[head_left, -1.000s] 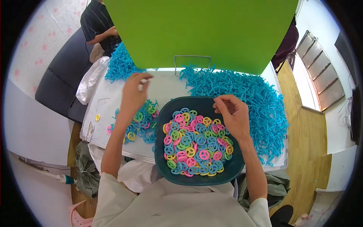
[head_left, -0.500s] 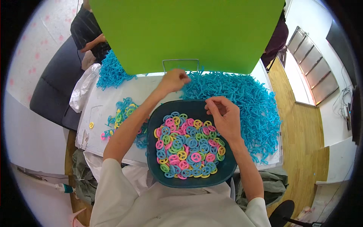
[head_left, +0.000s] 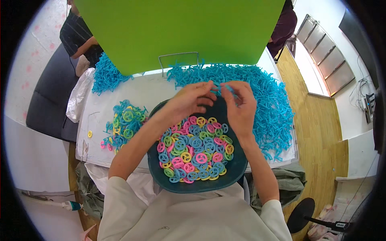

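My left hand [head_left: 192,101] and my right hand [head_left: 242,108] meet above the far rim of a dark green tub [head_left: 197,187]. Between their fingertips is a small blue plastic stick piece [head_left: 216,88]; both hands pinch at it. Fingers partly cover its shape. In the tub lie many small plastic wheel-shaped rings [head_left: 196,142] in pink, blue, yellow and green. Just past the hands spreads a large heap of loose blue stick pieces [head_left: 267,106]. Left of the tub is a smaller pile of rings joined with blue sticks [head_left: 128,116], partly behind my left forearm.
A green panel [head_left: 181,32] with a wire handle [head_left: 178,54] stands across the white table [head_left: 96,116]. Behind it, one person [head_left: 80,36] sits at left and another [head_left: 281,30] at right. A second blue heap [head_left: 106,76] and a lone yellow ring [head_left: 90,133] lie at left.
My left hand has come back from the blue heap to my right hand, and a blue stick piece now shows between them. The whole view has shifted slightly.
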Demonstrator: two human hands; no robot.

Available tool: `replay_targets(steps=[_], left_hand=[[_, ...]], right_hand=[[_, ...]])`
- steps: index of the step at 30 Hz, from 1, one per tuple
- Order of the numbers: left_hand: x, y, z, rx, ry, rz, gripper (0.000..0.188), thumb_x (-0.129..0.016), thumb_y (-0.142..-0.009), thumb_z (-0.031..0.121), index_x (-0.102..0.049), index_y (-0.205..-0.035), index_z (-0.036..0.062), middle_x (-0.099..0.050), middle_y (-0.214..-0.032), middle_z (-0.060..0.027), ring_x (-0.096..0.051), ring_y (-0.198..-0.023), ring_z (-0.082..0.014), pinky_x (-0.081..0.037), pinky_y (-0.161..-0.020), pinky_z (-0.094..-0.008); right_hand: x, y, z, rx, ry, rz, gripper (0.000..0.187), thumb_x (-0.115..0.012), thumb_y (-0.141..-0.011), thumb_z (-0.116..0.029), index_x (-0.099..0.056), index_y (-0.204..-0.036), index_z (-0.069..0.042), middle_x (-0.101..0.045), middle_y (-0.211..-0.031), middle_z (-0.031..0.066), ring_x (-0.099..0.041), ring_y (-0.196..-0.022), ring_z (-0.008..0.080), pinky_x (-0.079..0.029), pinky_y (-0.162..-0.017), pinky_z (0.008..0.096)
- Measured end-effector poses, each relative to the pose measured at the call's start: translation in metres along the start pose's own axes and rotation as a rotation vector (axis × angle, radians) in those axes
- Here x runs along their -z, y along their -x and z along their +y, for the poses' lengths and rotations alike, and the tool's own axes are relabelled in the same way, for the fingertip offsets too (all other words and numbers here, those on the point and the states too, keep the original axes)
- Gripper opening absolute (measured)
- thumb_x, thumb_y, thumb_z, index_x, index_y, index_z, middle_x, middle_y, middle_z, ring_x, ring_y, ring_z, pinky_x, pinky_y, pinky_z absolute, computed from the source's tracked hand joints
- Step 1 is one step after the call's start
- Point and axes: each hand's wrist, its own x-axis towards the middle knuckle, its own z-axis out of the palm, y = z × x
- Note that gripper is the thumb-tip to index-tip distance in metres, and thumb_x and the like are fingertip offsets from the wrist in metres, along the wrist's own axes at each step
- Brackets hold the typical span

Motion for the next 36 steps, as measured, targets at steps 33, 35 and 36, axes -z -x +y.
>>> replay_targets(steps=[33, 35, 36], left_hand=[[-0.007, 0.014, -0.005, -0.293, -1.032, 0.262, 0.02, -0.063, -0.086, 0.013, -0.059, -0.103, 0.0026, -0.064, -0.104, -0.0103, -0.064, -0.09, -0.0219, -0.053, -0.069, -0.0349], [0.005, 0.019, -0.002, -0.454, -0.53, 0.36, 0.021, -0.062, -0.091, 0.018, -0.058, -0.104, 0.0012, -0.063, -0.102, -0.0099, -0.064, -0.084, -0.0169, -0.055, -0.066, -0.0309], [0.004, 0.019, -0.002, -0.454, -0.53, 0.359, 0.021, -0.062, -0.091, 0.018, -0.058, -0.104, 0.0012, -0.063, -0.102, -0.0099, -0.064, -0.084, -0.0169, -0.055, -0.066, -0.0309]], right_hand=[[0.0, 0.005, 0.009, -0.239, -0.385, -0.041, 0.018, -0.067, -0.086, 0.0, -0.059, -0.102, 0.0, -0.066, -0.096, 0.0068, -0.063, -0.084, 0.012, -0.052, -0.074, 0.0246], [-0.003, 0.005, 0.007, -0.228, -0.35, -0.04, 0.018, -0.067, -0.085, 0.0, -0.06, -0.103, 0.0, -0.066, -0.096, 0.0066, -0.063, -0.084, 0.0118, -0.052, -0.074, 0.0245], [-0.004, 0.004, 0.006, -0.22, -0.31, -0.041, 0.018, -0.067, -0.085, 0.0, -0.06, -0.103, 0.0, -0.067, -0.096, 0.0064, -0.063, -0.083, 0.0116, -0.051, -0.074, 0.0243]])
